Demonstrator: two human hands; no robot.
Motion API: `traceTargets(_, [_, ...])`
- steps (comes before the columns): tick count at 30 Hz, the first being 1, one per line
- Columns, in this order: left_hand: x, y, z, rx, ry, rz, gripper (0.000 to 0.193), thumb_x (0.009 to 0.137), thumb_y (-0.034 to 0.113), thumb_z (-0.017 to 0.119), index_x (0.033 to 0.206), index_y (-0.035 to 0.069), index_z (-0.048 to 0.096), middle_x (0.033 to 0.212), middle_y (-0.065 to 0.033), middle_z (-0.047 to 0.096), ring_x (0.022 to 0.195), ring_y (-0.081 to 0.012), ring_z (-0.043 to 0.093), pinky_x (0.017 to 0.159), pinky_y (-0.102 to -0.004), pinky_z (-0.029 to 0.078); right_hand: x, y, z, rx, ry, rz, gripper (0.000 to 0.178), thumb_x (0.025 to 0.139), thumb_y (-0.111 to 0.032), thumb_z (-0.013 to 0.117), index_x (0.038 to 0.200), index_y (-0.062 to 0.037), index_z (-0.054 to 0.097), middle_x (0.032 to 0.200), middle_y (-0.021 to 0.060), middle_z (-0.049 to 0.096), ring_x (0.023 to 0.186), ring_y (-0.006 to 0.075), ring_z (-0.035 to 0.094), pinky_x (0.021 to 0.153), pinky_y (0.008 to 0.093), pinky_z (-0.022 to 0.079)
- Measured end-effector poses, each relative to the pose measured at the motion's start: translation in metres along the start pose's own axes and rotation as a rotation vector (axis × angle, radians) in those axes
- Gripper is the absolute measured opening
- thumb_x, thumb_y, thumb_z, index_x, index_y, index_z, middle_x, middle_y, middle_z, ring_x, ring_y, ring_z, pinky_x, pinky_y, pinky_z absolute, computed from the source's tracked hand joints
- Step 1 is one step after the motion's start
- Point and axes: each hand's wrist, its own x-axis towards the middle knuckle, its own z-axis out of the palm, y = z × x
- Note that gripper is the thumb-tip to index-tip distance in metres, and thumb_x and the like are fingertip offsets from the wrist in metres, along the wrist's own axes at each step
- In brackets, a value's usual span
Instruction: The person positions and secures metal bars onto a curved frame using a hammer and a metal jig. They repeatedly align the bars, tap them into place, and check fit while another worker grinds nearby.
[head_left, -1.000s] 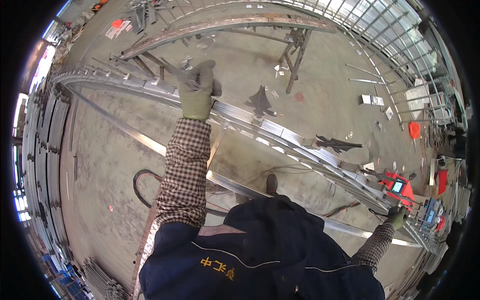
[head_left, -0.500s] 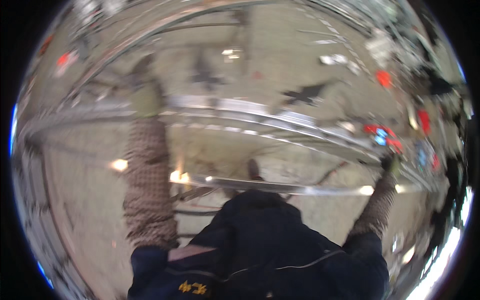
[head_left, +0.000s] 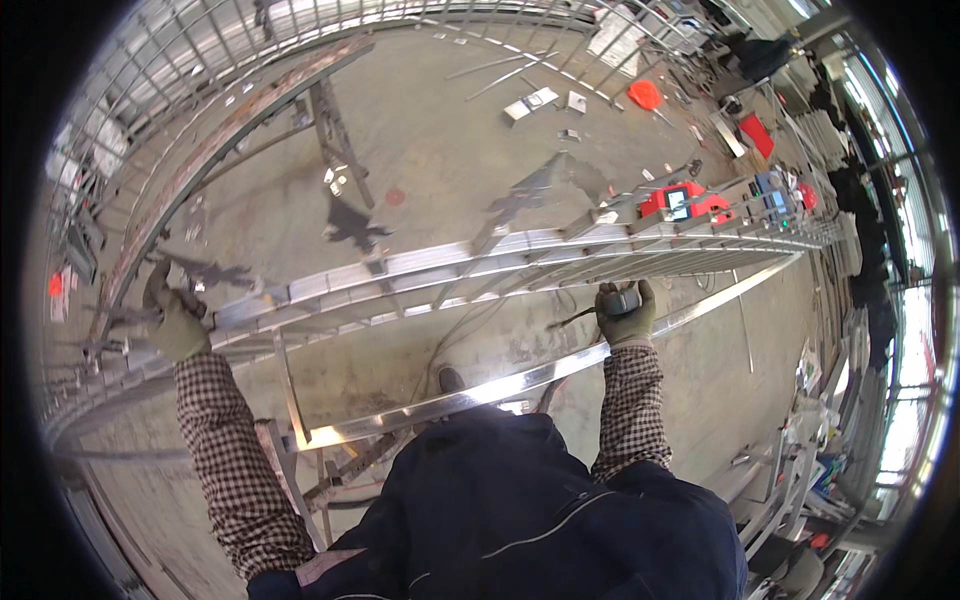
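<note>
One tool (head_left: pixel 622 300) fills our right hand (head_left: pixel 627 322), three o'clock; our left hand (head_left: pixel 182 330), nine o'clock, grip unclear, should steady the rail (head_left: pixel 345 277).

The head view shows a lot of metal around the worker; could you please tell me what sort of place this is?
It looks like a metalworking shop, judging by the long silvery metal frame, the rust-marked trestle and the red machine with a small screen.
</note>
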Motion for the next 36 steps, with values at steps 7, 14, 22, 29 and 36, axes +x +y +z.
traceTargets(7, [0.0,0.005,0.004,0.034,0.097,-0.024,0.029,0.107,0.02,0.055,0.127,0.001,0.065,0.06,0.0014,0.043,0.049,-0.0071,0.036,0.045,-0.0254,0.03,-0.049,0.008,0.07,-0.049,-0.305,-0.02,0.036,0.097,-0.047,0.068,0.097,-0.0112,0.067,0.098,0.0091,0.07,0.097,0.0276,0.069,0.076,0.0366,0.059])
traceTargets(14, [-0.001,0.014,0.012,0.11,0.076,-0.047,0.032,0.108,0.031,0.055,0.12,0.004,0.067,0.056,0.0013,0.041,0.047,-0.0071,0.035,0.045,-0.0254,0.028,-0.101,0.014,0.117,-0.262,-0.6,-0.28,0.06,0.092,-0.026,0.078,0.14,-0.0108,0.046,0.123,0.0063,0.057,0.114,0.0275,0.062,0.094,0.0368,0.053])
traceTargets(22, [0.001,0.003,0.005,0.011,0.006,-0.085,0.027,0.109,0.023,0.053,0.123,0.004,0.065,0.057,0.0012,0.044,0.048,-0.0075,0.039,0.044,-0.0241,0.032,-0.117,0.004,0.243,-0.1,-0.527,-0.868,0.069,0.097,-0.052,0.066,0.144,-0.0067,0.045,0.126,0.0158,0.06,0.098,0.027,0.067,0.084,0.0384,0.056])
traceTargets(29, [0.03,-0.035,-0.021,-0.07,-0.049,-0.212,0.026,0.096,0.011,0.058,0.121,0.005,0.065,0.067,-0.001,0.05,0.052,-0.0124,0.045,0.047,-0.0309,0.037,-0.112,0.02,0.282,-0.122,-0.396,-0.777,0.066,0.096,-0.068,0.058,0.101,-0.0029,0.064,0.063,-0.0014,0.047,0.049,0.0106,0.047,0.045,0.0255,0.037])
traceTargets(36, [0.016,-0.005,0.008,0.02,0.091,-0.207,0.017,0.101,0.02,0.064,0.108,0.005,0.067,0.064,0.0008,0.044,0.052,-0.0085,0.038,0.047,-0.0247,0.03,-0.106,0.021,0.288,-0.052,-0.358,-0.691,0.048,0.095,-0.051,0.071,0.108,-0.0119,0.047,0.074,-0.0006,0.054,0.046,0.0084,0.043,0.038,0.0236,0.031])
